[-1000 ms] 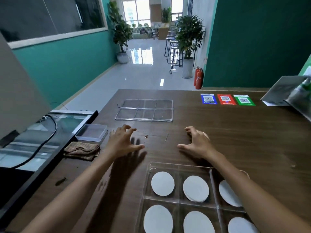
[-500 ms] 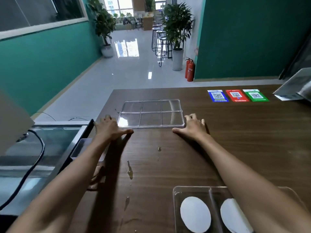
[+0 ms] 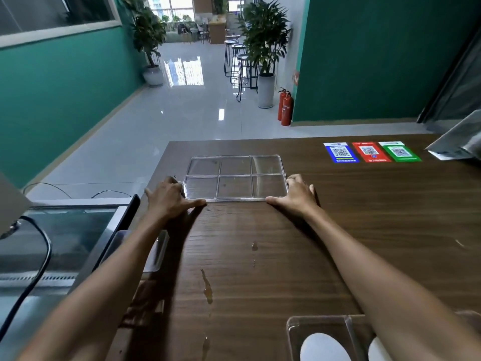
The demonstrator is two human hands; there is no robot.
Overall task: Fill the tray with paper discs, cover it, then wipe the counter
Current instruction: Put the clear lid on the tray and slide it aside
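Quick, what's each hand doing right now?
Left hand: gripping the left end of the clear lid.
Right hand: gripping the lid's right end.

Both arms reach forward, stretched nearly straight, toward the clear lid [image 3: 235,178] lying flat on the worktop [image 3: 364,217]. The left hand [image 3: 169,198] sits at the lid's left near corner, palm down, its thumb laid out along the lid's near edge and its fingers curled against the left side. The right hand [image 3: 298,194] mirrors it at the lid's right near corner, thumb along the near edge, fingers bent round the right side. Each grip touches the lid's rim; whether the lid is lifted off the worktop cannot be told. Both forearms are bare and run low above the worktop, the right one crossing the near right corner of the view.
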